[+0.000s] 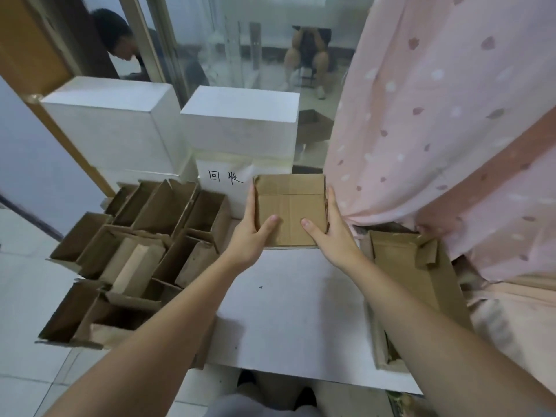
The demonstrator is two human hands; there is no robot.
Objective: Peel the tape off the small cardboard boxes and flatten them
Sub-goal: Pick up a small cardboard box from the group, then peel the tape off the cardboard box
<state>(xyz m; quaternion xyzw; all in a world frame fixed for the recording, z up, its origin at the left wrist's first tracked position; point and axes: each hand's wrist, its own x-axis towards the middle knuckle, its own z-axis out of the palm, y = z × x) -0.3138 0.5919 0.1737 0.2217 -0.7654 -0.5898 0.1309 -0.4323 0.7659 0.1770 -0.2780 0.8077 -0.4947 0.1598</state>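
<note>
On a white table [288, 311], a left hand [249, 233] and right hand [331, 233] grasp a small cardboard box [290, 206]. Thumbs rest on top

The box [290, 210] lies on the white board [288, 320], at its far edge. Left hand [251, 233] grips the box's left side, thumb on top. Right hand [332, 233] grips its right side, thumb on top. Open boxes [135, 251] stand left of the board. Flattened cardboard [421, 275] lies right of it. A pink curtain [436, 115] hangs beyond the board's right side.
</note>
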